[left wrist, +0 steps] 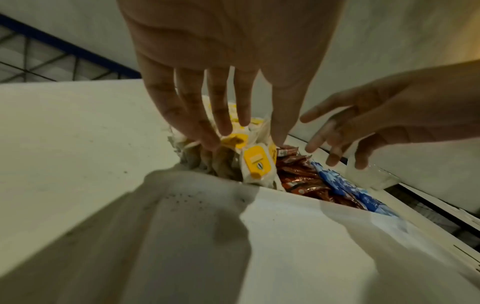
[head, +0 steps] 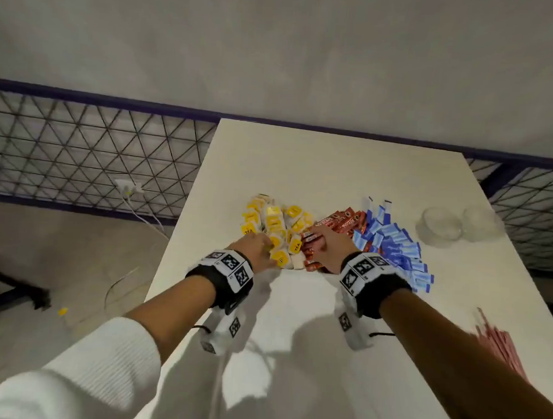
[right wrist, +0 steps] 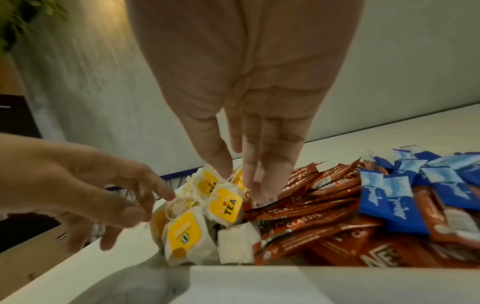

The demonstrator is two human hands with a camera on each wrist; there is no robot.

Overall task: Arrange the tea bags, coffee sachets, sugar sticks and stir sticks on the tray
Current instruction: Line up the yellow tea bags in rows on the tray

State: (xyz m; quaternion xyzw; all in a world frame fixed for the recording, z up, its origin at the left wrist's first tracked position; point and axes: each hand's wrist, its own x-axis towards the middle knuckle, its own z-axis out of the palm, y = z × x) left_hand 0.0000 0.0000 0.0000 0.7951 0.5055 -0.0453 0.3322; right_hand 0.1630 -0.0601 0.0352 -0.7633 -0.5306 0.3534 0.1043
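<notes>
On the white counter (head: 295,322) lie three touching heaps: yellow-tagged tea bags (head: 276,225), red coffee sachets (head: 341,222) and blue sugar sticks (head: 395,244). The left hand (head: 257,248) reaches with straight, spread fingers onto the tea bags, gripping nothing. The right hand (head: 326,247) rests straight fingers where tea bags meet sachets; pink stir sticks (head: 498,346) lie well apart at the right edge.

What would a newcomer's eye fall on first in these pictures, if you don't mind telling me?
Most likely the three bright heaps side by side at mid-table: yellow-tagged tea bags, red coffee sachets and blue sugar sticks. Next, the two hands reaching in with straight fingers, the left hand on the tea bags, the right hand where tea meets coffee. Pink stir sticks lie apart at the table's right edge.
</notes>
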